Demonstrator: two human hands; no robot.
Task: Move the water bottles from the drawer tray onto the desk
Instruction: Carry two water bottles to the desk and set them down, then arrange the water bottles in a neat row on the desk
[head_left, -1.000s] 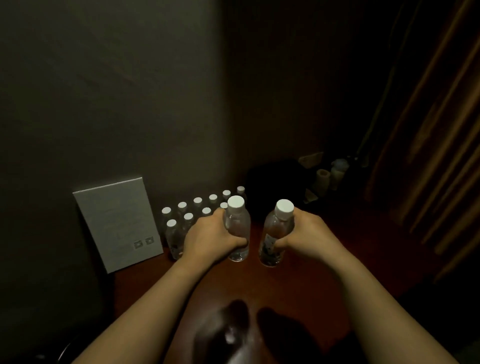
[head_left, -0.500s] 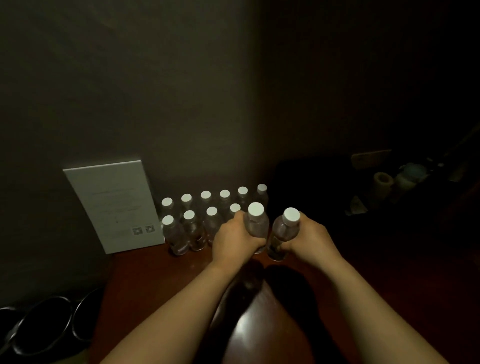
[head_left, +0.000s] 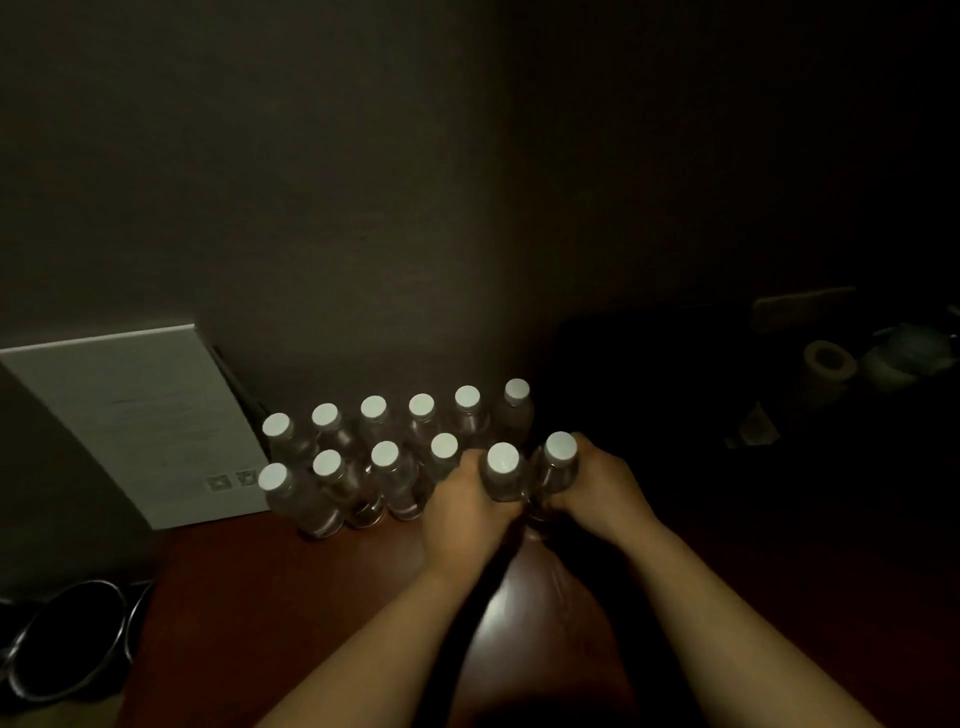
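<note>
Both bare forearms reach forward side by side, wrists straight. The left hand (head_left: 467, 504) grips a bottle (head_left: 503, 473); the right hand (head_left: 597, 491) grips another bottle (head_left: 557, 467), knuckles facing outward, fingers curled round.

Both forearms are showing bare from the lower edge of the picture up to the wrists, with no sleeves reaching them. The left hand (head_left: 467, 512) and right hand (head_left: 597, 491) are wearing no gloves, rings or watch.
</note>
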